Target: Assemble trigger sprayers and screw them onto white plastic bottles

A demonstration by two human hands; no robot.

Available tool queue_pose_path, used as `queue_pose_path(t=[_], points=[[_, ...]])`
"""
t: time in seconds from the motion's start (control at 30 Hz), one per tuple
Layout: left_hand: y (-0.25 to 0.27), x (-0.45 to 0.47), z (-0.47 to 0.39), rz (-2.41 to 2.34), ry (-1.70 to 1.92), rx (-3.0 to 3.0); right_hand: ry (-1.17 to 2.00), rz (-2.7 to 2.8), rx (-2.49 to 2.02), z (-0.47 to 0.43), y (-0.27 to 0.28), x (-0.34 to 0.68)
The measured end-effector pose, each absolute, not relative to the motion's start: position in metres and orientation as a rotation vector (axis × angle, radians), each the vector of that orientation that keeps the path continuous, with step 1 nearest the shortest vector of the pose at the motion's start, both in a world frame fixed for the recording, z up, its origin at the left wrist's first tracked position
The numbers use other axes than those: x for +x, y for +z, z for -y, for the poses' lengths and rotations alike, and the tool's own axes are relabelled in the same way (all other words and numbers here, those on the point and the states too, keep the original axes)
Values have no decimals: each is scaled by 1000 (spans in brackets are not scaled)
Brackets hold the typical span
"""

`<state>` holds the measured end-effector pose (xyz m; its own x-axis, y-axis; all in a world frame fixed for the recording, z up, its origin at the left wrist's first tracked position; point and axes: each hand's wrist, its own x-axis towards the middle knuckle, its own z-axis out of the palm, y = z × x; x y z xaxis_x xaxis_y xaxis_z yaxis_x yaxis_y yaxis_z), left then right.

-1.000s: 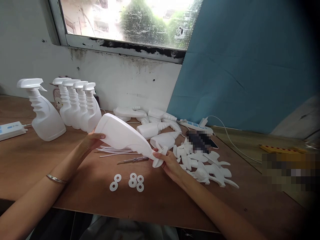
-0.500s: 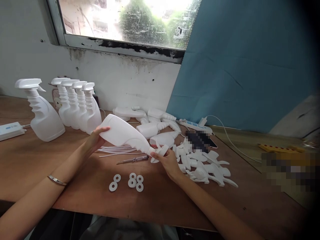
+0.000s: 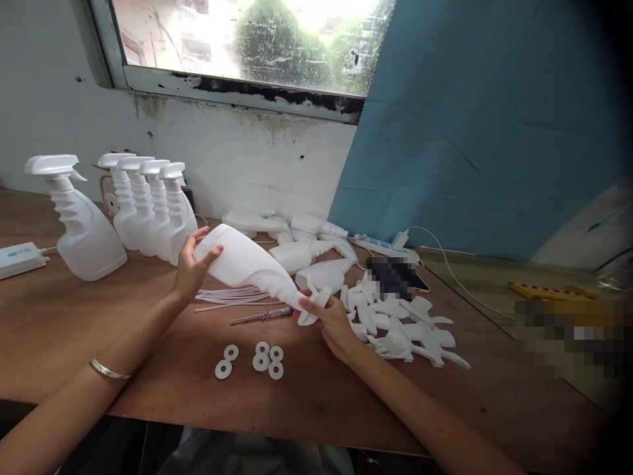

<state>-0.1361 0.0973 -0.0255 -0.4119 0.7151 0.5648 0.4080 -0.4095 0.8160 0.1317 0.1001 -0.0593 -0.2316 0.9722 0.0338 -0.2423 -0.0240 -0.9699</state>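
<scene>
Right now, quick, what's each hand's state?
Left hand: holding the white curved plastic bottle near its base.
Right hand: holding the white plastic trigger head at the bottle's neck.

held bottle (image 3: pixel 247 260): white | spray head (image 3: pixel 307 316): white | washers (image 3: pixel 218 372): white | table (image 3: pixel 173 376): brown | cloth (image 3: pixel 469 119): blue | bracelet (image 3: pixel 106 371): silver

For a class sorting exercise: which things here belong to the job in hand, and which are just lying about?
Likely in the job:
bottle in the left hand
spray head at its neck, in the right hand
loose spray heads, lying bottles, standing spray bottles
white rings, thin tubes

Seemingly lying about:
power strip, blurred-out device, yellow object
screwdriver, perhaps
</scene>
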Motion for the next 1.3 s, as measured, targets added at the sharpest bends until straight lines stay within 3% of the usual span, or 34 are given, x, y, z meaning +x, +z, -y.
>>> queue_pose_path(t=[0.1, 0.23, 0.33, 0.43, 0.57, 0.73, 1.1, 1.3], points=[[-25, -127, -89, -1797, 1879, 2283, 1494, 1175, -922, -97, -58, 130], [-27, -95, -74, -1581, 1229, 3210, 1488, 1230, -935, -94, -60, 127], [-29, -69, -65, -1414, 874, 3487, 1461, 1317, -873, -90, -62, 126], [-29, -55, -61, -1308, 755, 3476, 1430, 1450, -790, -85, -64, 125], [-21, -58, -66, -1226, 908, 3083, 1483, 1479, -685, -80, -62, 125], [9, -76, -73, -1499, 1229, 2789, 1645, 1541, -558, -74, -52, 127], [56, -129, -66, -1943, 1878, 2309, 1588, 1638, -633, -75, -59, 124], [59, -178, -64, -1828, 2025, 1891, 1562, 1731, -699, -74, -58, 123]])
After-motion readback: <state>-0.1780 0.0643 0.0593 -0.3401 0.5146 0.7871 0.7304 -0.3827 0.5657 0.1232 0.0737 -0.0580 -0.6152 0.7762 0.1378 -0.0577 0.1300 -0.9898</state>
